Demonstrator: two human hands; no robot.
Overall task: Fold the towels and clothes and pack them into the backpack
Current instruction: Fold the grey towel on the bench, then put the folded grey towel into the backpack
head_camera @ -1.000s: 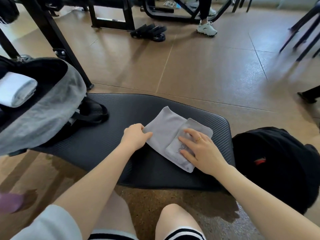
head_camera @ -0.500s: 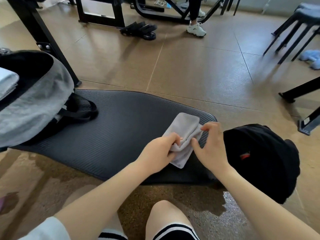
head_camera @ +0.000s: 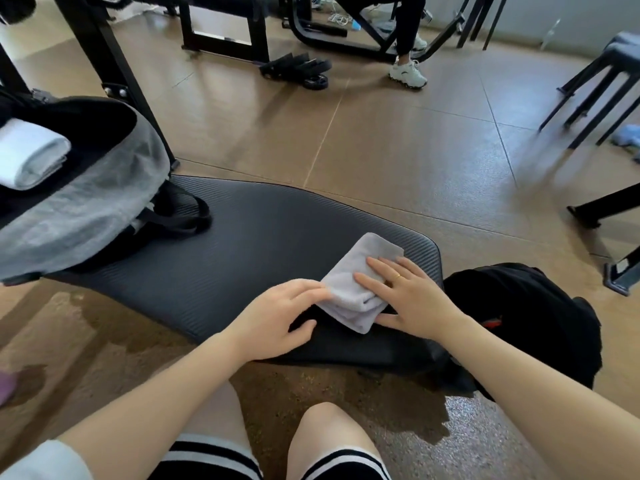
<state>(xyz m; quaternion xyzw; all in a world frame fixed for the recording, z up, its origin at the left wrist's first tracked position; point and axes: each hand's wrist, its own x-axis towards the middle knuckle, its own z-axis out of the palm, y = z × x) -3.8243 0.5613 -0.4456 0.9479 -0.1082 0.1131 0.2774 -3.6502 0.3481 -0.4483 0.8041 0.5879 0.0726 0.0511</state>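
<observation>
I am watching the grey towel lying folded into a small thick bundle near the right end of the black mat, and both hands are flattening it. The right hand is lying across the towel's right side with its fingers straight and spread, pressing down and gripping nothing; the left hand is touching the towel's left edge with relaxed fingertips, thumb apart on the mat, also holding nothing. To my eye the fold is nearly finished, and what matters now is pressing evenly from the crease outward, so the layers are lying flush and the bundle is not springing open when lifted (the loose layered edges are facing me, so I would be pinching those together first). The backpack is sitting open at the left end of the mat, with a rolled white towel already resting in its mouth. A black garment is waiting on the floor just right of the mat.
</observation>
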